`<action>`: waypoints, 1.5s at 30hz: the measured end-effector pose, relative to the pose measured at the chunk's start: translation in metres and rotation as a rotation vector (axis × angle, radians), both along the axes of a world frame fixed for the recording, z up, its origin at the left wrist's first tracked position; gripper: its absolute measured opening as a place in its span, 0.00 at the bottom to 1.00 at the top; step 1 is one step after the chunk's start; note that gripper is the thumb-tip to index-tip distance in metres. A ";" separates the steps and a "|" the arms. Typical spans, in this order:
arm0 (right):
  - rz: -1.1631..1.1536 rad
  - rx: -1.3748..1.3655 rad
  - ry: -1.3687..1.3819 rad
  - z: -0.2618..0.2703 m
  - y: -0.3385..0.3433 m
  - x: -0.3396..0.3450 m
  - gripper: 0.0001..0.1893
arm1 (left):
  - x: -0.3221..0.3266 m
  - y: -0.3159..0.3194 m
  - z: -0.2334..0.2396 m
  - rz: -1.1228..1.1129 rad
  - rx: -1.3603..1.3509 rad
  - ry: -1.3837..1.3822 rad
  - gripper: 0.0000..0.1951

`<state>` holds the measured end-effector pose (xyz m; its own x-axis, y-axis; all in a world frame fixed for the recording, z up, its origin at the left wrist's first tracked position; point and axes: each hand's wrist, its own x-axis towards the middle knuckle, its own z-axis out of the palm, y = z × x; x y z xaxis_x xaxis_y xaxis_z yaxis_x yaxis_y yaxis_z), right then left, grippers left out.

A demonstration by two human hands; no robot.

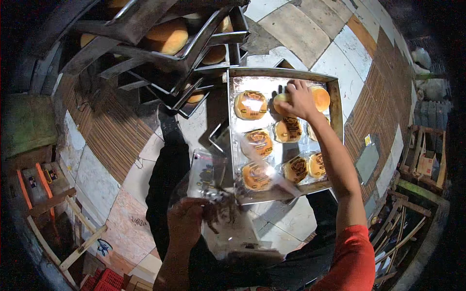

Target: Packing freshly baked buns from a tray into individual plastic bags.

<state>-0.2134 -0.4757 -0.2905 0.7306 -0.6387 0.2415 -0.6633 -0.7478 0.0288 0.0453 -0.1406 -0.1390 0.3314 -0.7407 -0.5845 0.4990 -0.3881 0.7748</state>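
My right hand grips a round bread bun in the upper part of a metal baking tray. An unwrapped bun lies just right of that hand. Several buns in printed clear plastic, such as a wrapped bun, sit in rows in the tray. Low at the left, my left hand holds a clear printed plastic bag, blurred by motion. A stack of clear plastic bags lies between my legs, left of the tray.
Stacked metal trays with more buns stand beyond, at the upper left. Mixed floor tiles surround the trays. A wooden frame and a red plastic crate are at the lower left. More wooden racks stand at the far right.
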 end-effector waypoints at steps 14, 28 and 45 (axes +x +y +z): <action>-0.635 1.580 -1.120 0.244 0.253 -0.008 0.29 | -0.034 0.011 0.028 -0.500 -0.190 -0.166 0.12; 0.277 0.775 -0.991 0.282 0.490 0.042 0.45 | -0.094 0.110 0.175 0.051 -0.581 0.030 0.39; 0.085 0.909 -0.487 0.306 0.499 0.045 0.25 | -0.023 0.110 0.108 0.322 -0.516 0.706 0.37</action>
